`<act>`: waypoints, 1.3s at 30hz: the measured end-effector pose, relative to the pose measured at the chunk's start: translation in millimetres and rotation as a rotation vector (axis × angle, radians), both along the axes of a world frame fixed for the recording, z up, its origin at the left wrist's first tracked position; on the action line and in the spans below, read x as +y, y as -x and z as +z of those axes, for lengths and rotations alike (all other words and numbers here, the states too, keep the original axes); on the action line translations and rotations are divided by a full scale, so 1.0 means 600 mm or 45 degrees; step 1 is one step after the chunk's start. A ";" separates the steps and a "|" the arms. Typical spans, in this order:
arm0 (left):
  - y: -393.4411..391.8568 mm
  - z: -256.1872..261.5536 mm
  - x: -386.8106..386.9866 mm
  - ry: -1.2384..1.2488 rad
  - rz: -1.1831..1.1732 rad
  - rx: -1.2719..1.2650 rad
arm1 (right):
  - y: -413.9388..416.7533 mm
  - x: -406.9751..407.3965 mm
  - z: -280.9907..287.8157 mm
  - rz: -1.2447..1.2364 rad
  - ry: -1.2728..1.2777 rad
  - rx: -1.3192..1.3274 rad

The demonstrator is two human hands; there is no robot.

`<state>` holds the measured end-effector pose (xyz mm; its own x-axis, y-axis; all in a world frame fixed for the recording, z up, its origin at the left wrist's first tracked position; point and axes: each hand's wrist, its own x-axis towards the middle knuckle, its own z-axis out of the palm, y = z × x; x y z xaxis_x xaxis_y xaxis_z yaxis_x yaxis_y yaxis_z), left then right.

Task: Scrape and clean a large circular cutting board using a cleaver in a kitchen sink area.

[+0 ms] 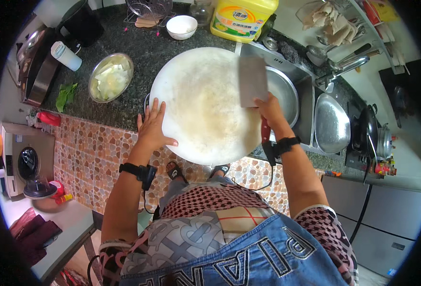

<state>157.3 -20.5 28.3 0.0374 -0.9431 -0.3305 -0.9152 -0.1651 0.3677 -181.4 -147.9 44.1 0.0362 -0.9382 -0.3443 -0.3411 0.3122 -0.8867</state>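
A large round white cutting board [206, 107], stained brownish in the middle, lies before me at the counter's front edge. My left hand [154, 126] rests on its left rim with the fingers spread. In my right hand [272, 111] is a cleaver [253, 81] with a broad grey blade and a red-brown handle. The blade is over the board's right side, with its top near the sink; whether it touches the board I cannot tell. Left of the board stands a metal bowl [111, 78] with pale cut pieces in it. Green leaves [66, 96] lie beside that bowl.
Right of the board, a metal basin [283, 94] sits in the sink [306, 107], with a metal colander [332, 123] beyond. At the back are a white bowl [181, 27] and a yellow detergent jug [243, 19]. A white-capped container [66, 56] stands on the dark counter [139, 46] at left.
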 end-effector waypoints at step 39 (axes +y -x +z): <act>-0.006 0.001 0.005 -0.032 0.043 0.036 | 0.000 -0.006 0.006 0.048 -0.058 0.327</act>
<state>160.9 -17.6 29.0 0.0594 -0.9329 -0.3552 -0.8983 -0.2051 0.3885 -181.2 -151.7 47.7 -0.0230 -0.9211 -0.3885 -0.5652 0.3325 -0.7550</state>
